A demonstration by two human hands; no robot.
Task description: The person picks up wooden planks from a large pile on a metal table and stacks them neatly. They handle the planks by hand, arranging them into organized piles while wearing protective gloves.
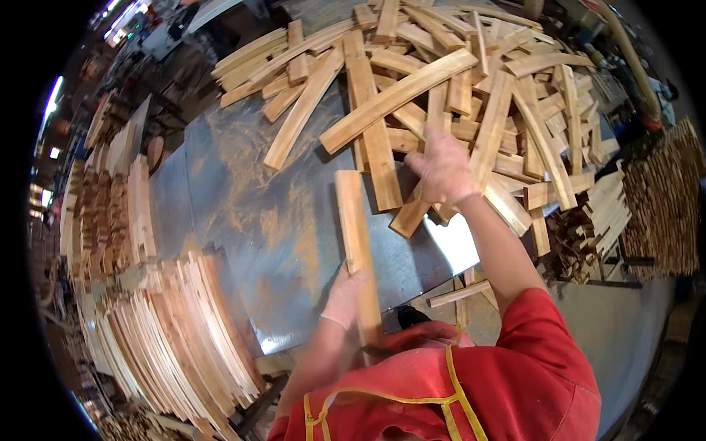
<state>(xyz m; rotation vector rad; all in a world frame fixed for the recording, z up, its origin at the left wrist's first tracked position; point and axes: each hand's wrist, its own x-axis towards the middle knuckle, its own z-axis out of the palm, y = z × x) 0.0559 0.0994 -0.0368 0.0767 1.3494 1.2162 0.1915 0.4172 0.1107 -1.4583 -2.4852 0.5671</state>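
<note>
My left hand [344, 297], in what looks like a thin pale glove, is closed around the lower part of a wooden board [356, 239]. The board stands out over the near edge of the metal table, its lower end close to my apron. Farther right, my right hand [443, 170] reaches over the near side of a large heap of wooden slats [419, 88]. Its thumb is spread from the fingers and it is slightly blurred; no slat shows gripped in it. Just beside it lie a short slat [410, 214] and a long straight one [379, 158].
Sawdust streaks the grey metal table [243, 272]. At the left, a row of upright thin boards [169, 345] stands beside the table, with more stacked wood [103, 228] behind. Tall stacks of slats [662, 198] rise at the right. A hose [632, 62] hangs at the far right.
</note>
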